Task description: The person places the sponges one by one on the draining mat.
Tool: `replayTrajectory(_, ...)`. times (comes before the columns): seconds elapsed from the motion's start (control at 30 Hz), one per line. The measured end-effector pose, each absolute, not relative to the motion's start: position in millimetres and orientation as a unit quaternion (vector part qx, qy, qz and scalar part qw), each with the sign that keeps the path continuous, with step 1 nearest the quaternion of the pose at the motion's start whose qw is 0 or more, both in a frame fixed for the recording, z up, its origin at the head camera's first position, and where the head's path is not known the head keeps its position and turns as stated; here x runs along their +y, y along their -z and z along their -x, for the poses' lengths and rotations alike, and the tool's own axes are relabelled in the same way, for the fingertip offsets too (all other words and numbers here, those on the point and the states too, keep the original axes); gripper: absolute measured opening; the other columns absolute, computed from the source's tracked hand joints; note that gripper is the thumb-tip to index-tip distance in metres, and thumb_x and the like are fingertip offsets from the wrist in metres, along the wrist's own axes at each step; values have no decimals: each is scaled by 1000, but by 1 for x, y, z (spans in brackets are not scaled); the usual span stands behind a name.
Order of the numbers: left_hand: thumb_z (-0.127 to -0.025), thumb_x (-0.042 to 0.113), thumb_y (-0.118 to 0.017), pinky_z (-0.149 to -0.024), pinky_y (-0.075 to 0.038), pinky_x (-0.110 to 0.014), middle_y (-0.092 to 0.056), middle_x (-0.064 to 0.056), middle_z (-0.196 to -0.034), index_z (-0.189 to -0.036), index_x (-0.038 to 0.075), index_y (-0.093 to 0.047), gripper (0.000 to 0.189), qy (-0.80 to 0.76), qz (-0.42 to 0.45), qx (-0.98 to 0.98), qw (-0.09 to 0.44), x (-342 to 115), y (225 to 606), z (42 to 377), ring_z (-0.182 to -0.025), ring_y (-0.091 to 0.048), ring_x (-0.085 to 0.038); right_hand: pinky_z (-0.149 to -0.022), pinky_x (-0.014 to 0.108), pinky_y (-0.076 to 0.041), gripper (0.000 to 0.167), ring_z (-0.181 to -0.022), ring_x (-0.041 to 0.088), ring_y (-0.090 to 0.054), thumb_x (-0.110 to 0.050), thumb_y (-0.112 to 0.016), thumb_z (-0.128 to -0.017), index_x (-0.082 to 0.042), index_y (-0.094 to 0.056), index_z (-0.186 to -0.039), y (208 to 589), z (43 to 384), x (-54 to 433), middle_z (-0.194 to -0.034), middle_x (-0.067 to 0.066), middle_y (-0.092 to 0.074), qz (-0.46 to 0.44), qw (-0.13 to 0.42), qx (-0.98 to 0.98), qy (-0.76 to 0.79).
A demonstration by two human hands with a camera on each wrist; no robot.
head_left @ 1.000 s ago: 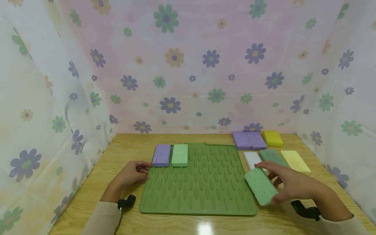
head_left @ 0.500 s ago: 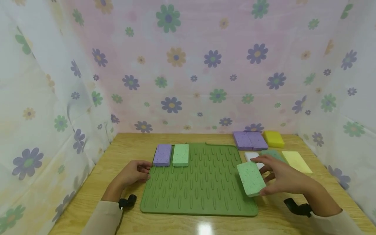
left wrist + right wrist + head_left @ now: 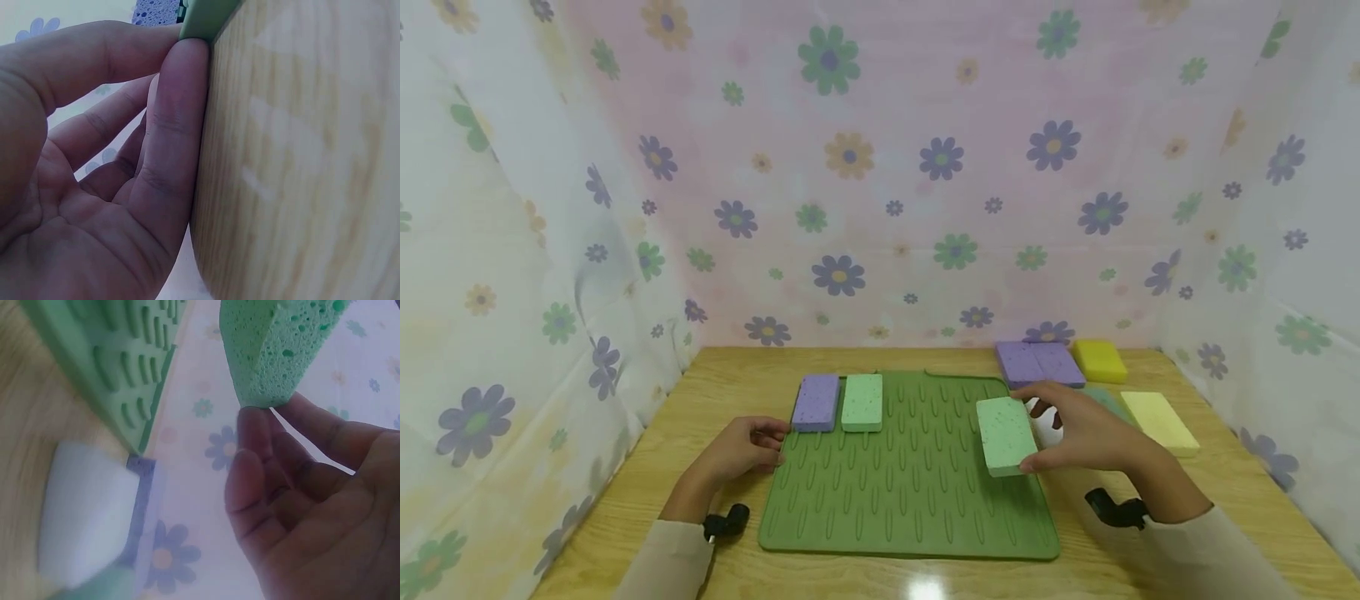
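A light green sponge [image 3: 1006,436], slightly tilted, is held above the right part of the green ridged mat [image 3: 917,508]. My right hand [image 3: 1078,429] pinches its right side between thumb and fingers. In the right wrist view, the sponge [image 3: 275,356] meets the fingertips at its lower end. My left hand [image 3: 741,450] rests on the table at the mat's left edge. Its relaxed fingers touch that edge in the left wrist view, where the mat [image 3: 206,22] shows at the top. A purple sponge [image 3: 816,402] and another light green sponge [image 3: 862,402] lie side by side at the mat's back left.
Behind the right hand lie two purple sponges [image 3: 1039,363], a yellow sponge [image 3: 1099,360], a pale yellow sponge [image 3: 1160,422] and a partly hidden grey-green sponge [image 3: 1108,402]. A white sponge [image 3: 87,512] lies beside the mat. Flowered cloth [image 3: 880,167] encloses the wooden table [image 3: 730,375].
My right hand has carried the light green sponge leftward from the mat's right edge to above the mat, turning it more upright in view. My left hand has stayed in place.
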State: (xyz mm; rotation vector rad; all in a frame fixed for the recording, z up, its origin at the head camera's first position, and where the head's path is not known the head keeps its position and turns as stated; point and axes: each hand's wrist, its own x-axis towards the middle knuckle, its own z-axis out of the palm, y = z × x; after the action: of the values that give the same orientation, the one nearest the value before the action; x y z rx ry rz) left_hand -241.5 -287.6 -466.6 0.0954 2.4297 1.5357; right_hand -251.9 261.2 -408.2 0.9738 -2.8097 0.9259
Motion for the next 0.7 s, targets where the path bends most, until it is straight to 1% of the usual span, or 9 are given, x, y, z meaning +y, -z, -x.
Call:
replayTrajectory(0.1,-91,3,-76,-79,-62,-38,-62,-16,-123,-136,3,-64,47,-528,-23,839,126,-287,468,241,-99,-63,-24,-79,35,-57,95,-104,24,-62,-55,-92,-71,-15,-52,-148,408,258,253,-135,3,-60,-308,7,-898,-315)
replayTrajectory(0.23,-90,3,-77,-78,-62,-38,-62,-16,-122,-135,2,-64,47,-529,-21,839,124,-287,469,241,-98,-62,-24,-77,33,-58,99,-100,22,-64,-56,-92,-70,-17,-49,-150,410,267,244,-134,4,-58,-301,-6,-892,-339)
replayTrajectory(0.4,-90,3,-77,-78,-62,-39,-61,-17,-123,-136,1,-63,48,-531,-24,837,129,-287,469,242,-98,-62,-24,-76,30,-59,105,-100,20,-65,-57,-92,-69,-15,-47,-153,415,277,232,-133,7,-57,-283,-20,-896,-342)
replayTrajectory(0.53,-90,3,-77,-78,-62,-38,-61,-17,-122,-136,2,-64,47,-529,-20,839,128,-289,469,243,-98,-62,-24,-76,30,-59,105,-101,19,-66,-57,-93,-68,-15,-47,-154,416,284,219,-140,7,-54,-274,-27,-898,-343)
replayTrajectory(0.7,-90,3,-77,-77,-63,-37,-61,-18,-123,-136,1,-64,47,-528,-23,839,129,-288,469,243,-98,-62,-24,-75,32,-60,104,-101,23,-68,-52,-94,-69,-14,-48,-153,414,291,203,-142,8,-55,-273,-38,-893,-356)
